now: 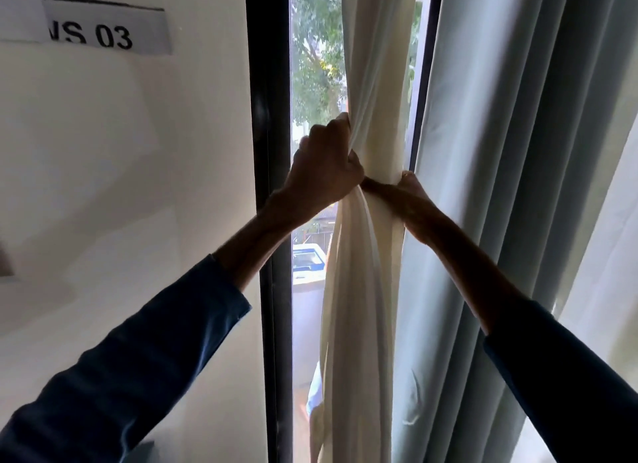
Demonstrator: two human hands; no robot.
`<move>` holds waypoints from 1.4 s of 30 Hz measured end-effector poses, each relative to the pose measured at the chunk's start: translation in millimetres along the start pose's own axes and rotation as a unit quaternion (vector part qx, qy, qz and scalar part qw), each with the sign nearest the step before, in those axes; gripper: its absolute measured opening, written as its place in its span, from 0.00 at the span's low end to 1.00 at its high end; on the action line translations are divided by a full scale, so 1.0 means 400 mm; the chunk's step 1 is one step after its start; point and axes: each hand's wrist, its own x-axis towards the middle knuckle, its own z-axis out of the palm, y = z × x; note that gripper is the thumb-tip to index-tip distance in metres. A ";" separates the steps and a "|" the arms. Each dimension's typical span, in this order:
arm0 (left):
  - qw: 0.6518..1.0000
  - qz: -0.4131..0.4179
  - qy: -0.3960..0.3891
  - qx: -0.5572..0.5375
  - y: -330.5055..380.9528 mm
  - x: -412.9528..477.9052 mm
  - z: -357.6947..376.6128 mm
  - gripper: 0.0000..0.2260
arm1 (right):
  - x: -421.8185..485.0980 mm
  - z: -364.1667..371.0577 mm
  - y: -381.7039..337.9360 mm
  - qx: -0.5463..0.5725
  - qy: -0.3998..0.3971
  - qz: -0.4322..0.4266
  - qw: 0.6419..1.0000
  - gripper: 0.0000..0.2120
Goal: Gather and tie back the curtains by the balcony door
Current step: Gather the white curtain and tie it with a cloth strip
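Beside the dark door frame (269, 186), the cream curtain (362, 290) is bunched: the left hand (324, 169) is clenched on it, the right hand (411, 197) grasps its right edge. Folds should be kept tight while tied.

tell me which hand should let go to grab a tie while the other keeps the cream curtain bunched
Probably the right hand: it only pinches the bundle's edge from the side. The left hand is fisted around the cream curtain, so it holds better. No tie is visible.
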 end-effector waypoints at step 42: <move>0.901 -0.079 -0.417 0.092 -0.041 -0.572 0.225 0.36 | -0.535 0.204 0.652 -0.122 -0.017 0.123 0.985 0.11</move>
